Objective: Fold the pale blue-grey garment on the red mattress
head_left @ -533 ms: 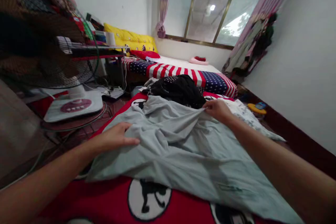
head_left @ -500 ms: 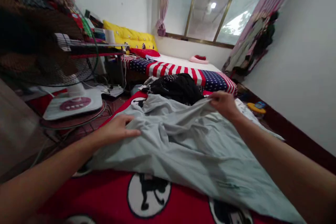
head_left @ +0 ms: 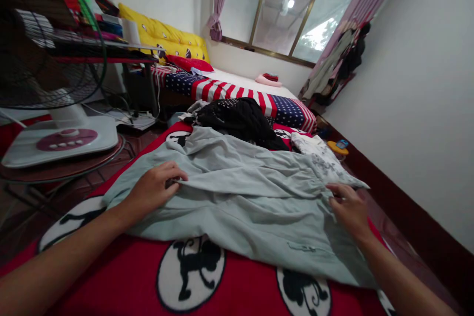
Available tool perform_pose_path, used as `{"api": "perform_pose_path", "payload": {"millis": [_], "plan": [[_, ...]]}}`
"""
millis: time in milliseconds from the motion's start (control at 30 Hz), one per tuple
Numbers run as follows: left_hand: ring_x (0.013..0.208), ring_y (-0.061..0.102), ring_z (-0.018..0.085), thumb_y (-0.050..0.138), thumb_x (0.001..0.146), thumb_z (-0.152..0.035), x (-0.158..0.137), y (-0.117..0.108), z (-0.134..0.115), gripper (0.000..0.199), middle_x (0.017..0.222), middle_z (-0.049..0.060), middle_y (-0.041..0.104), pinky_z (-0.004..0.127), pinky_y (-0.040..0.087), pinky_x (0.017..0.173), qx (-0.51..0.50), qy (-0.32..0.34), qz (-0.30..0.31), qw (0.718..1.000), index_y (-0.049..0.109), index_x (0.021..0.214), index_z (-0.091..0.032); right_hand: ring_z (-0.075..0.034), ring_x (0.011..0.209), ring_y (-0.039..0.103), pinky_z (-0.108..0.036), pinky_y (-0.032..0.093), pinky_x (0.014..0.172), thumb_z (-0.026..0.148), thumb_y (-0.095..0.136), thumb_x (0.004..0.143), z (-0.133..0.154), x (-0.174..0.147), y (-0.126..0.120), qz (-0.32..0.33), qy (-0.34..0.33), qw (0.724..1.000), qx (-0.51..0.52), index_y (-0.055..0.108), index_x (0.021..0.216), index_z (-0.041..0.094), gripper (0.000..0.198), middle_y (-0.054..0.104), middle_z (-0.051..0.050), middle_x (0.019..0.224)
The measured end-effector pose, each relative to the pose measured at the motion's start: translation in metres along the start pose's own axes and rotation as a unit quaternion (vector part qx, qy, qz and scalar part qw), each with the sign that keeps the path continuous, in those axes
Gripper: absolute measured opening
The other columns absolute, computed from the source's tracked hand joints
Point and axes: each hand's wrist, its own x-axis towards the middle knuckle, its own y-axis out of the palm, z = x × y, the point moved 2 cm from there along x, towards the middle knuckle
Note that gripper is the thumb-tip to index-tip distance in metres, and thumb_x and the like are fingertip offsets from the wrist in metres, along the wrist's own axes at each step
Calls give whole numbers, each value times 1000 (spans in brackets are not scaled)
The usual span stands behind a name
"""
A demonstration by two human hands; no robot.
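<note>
both hands, left hand (head_left: 153, 191) and right hand (head_left: 349, 209), pinch grey garment (head_left: 244, 197) edges.

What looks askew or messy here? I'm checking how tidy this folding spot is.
The grey garment lies wrinkled under the left hand and right hand, and a black clothes heap sits crumpled behind it.
</note>
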Motion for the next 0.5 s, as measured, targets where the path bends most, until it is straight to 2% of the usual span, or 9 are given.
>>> {"api": "perform_pose_path", "payload": {"millis": [100, 167, 200, 267, 333, 400, 433, 500], "plan": [[89, 60, 18, 53, 81, -24, 1, -3, -5, 21, 98, 3, 66, 28, 44, 80, 9, -13, 15, 1000, 68, 96, -20, -28, 118, 55, -40, 53, 89, 17, 55, 70, 14, 0, 5, 58, -30, 997, -34, 57, 123, 23, 53, 52, -11, 133], [92, 61, 19, 55, 82, -31, 1, -3, -5, 22, 100, 3, 68, 28, 45, 82, 18, -22, 32, 999, 68, 98, -21, -29, 126, 49, -41, 48, 99, 9, 58, 65, 28, 5, 12, 105, -46, 991, -66, 51, 132, 24, 69, 44, -11, 142], [90, 62, 20, 56, 82, -34, 1, -2, -3, 24, 101, 2, 69, 29, 45, 81, 28, -32, 38, 998, 68, 98, -22, -29, 129, 47, -41, 45, 102, 6, 58, 63, 34, 7, 15, 115, -45, 989, -81, 50, 134, 23, 73, 42, -11, 144], [87, 65, 21, 60, 79, -43, -1, 1, 4, 31, 104, 2, 70, 30, 46, 77, 52, -66, 54, 995, 68, 103, -24, -29, 128, 48, -40, 45, 102, 3, 56, 63, 42, 12, 22, 116, -27, 988, -95, 56, 129, 21, 68, 43, -11, 145], [85, 66, 23, 64, 75, -48, -4, 4, 11, 39, 105, 1, 72, 30, 47, 75, 70, -106, 79, 989, 67, 107, -27, -28, 119, 56, -35, 49, 93, 3, 54, 64, 43, 19, 24, 110, -2, 990, -91, 68, 108, 22, 50, 54, -8, 137], [85, 67, 23, 64, 74, -46, -5, 4, 15, 37, 102, 0, 73, 30, 47, 75, 70, -115, 91, 987, 68, 106, -28, -25, 102, 65, -31, 52, 81, 6, 55, 66, 40, 30, 20, 97, 22, 992, -82, 73, 87, 23, 33, 68, -5, 116], [85, 67, 22, 62, 75, -44, -4, 2, 15, 33, 101, -1, 73, 29, 47, 75, 65, -103, 82, 989, 69, 103, -28, -25, 94, 67, -31, 53, 77, 8, 54, 67, 37, 37, 15, 82, 34, 993, -79, 73, 84, 23, 29, 72, -5, 105], [84, 67, 20, 56, 80, -40, -2, -7, 9, 26, 99, 0, 72, 28, 47, 75, 60, -54, 25, 996, 69, 98, -25, -24, 87, 68, -33, 52, 75, 12, 50, 73, 31, 55, -3, 36, 60, 995, -76, 73, 94, 22, 33, 74, -6, 94]]}}
